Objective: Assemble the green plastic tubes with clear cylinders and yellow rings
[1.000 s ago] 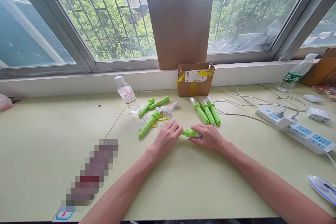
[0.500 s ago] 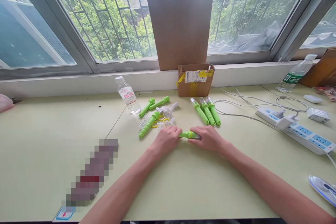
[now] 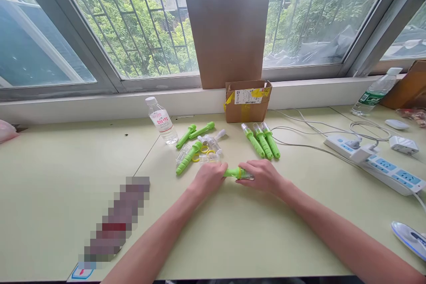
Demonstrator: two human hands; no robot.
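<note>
My left hand [image 3: 210, 175] is closed round the green end of a tube [image 3: 234, 172]. At its other end, my right hand [image 3: 263, 175] grips the clear ribbed cap, where a yellow ring shows. Beyond my left hand lie a loose green tube [image 3: 188, 159], two more green tubes, clear caps [image 3: 213, 143] and yellow rings [image 3: 195, 158]. Three green tubes with clear caps [image 3: 263, 142] lie side by side beyond my right hand.
A cardboard box [image 3: 248, 104] stands by the wall. One water bottle [image 3: 163, 122] is at the left, another [image 3: 374, 93] at the right. A power strip [image 3: 376, 164] with cables lies on the right, near a pale device [image 3: 411, 239].
My left hand has shifted slightly left, and more of the green tube shows between my hands. My right fingers have changed position a little on the cap.
</note>
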